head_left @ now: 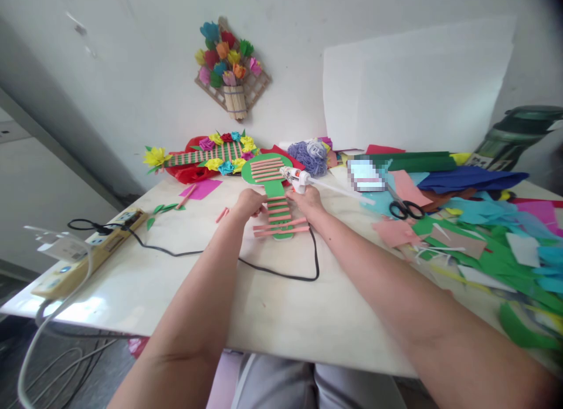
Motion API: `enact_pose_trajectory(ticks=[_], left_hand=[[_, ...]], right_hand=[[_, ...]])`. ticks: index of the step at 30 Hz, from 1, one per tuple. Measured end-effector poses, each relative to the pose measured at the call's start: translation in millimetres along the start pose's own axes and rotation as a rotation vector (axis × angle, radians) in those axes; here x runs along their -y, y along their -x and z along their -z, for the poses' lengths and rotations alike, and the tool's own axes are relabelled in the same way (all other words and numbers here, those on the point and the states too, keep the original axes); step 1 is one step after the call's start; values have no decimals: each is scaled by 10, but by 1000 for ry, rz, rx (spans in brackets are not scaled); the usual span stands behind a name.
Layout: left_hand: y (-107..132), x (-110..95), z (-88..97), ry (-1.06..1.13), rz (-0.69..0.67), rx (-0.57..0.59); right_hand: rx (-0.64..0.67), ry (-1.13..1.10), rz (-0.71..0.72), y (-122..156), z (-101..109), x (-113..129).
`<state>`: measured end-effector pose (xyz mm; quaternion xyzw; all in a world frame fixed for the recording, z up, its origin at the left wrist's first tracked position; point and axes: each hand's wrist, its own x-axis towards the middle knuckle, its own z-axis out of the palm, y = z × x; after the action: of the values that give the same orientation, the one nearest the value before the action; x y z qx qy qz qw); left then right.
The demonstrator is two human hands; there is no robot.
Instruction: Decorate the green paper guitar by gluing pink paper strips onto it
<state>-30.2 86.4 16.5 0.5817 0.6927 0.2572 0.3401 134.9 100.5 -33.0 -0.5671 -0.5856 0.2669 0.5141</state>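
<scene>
A green guitar-shaped cutout (pixel 276 189) lies on the table between my hands, with pink paper rolls across its round body and its neck. At the lower end, two longer pink rolls (pixel 281 227) stick out past both sides of the neck. My right hand (pixel 310 200) is wrapped round a white hot glue gun (pixel 295 178), whose nozzle points left over the body; a clear glue stick trails from its back. Curled at the neck's left edge, my left hand (pixel 251 204) has its fingers together, and what lies between them is hidden.
A finished paper guitar (pixel 206 155) with flowers lies behind. Left are a power strip (pixel 109 239), a black cord (pixel 281 274), pink rolls and green leaves. Scissors (pixel 405 210), a phone (pixel 366 174), paper scraps (pixel 475 245) and yarn (pixel 310 157) lie right and back, near a bottle (pixel 505 139).
</scene>
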Motion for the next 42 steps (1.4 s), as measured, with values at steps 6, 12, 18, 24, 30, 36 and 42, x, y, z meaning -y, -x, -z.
enact_pose_trajectory(ticks=[6, 12, 18, 24, 30, 36, 42], left_hand=[[-78, 103, -23, -84, -63, -118], [-134, 163, -4, -8, -28, -129], [-142, 186, 14, -109, -58, -265], [-52, 116, -30, -353, -59, -357], [-52, 101, -54, -390, -84, -322], [-77, 103, -77, -412, -91, -324], [-91, 117, -90, -395, -101, -318]], right_hand=[[-17, -15, 1, 11, 2, -4], [-19, -44, 48, 14, -8, -40], [-17, -57, 66, 21, -9, -26], [50, -73, 90, 15, 7, 1], [74, -3, 49, 12, 28, 35], [76, 51, 36, -1, 15, 28], [83, 79, 29, -8, 8, 15]])
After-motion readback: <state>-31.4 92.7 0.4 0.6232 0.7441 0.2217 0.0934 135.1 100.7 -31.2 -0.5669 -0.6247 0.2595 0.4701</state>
